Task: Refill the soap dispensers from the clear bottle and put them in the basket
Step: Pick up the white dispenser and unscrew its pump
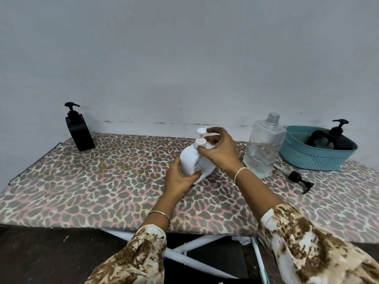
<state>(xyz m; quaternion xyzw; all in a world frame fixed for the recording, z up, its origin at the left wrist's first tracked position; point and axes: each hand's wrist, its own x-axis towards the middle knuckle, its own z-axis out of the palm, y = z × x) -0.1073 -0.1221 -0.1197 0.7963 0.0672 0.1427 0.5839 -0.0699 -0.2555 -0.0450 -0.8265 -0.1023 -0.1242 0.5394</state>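
A white soap dispenser (189, 158) stands mid-table. My left hand (180, 178) grips its base from the front. My right hand (217, 149) pinches the collar of its white pump (200, 138). The clear bottle (263, 146) stands uncapped just right of my right hand, partly filled with clear liquid. A teal basket (303, 158) at the far right holds a black dispenser (336, 138). Another black dispenser (79, 130) stands at the table's far left corner.
A loose black pump head (297, 178) with its tube lies on the table between the clear bottle and the basket. The leopard-print table (102, 181) runs along a grey wall. White frame legs and dark floor show below its front edge.
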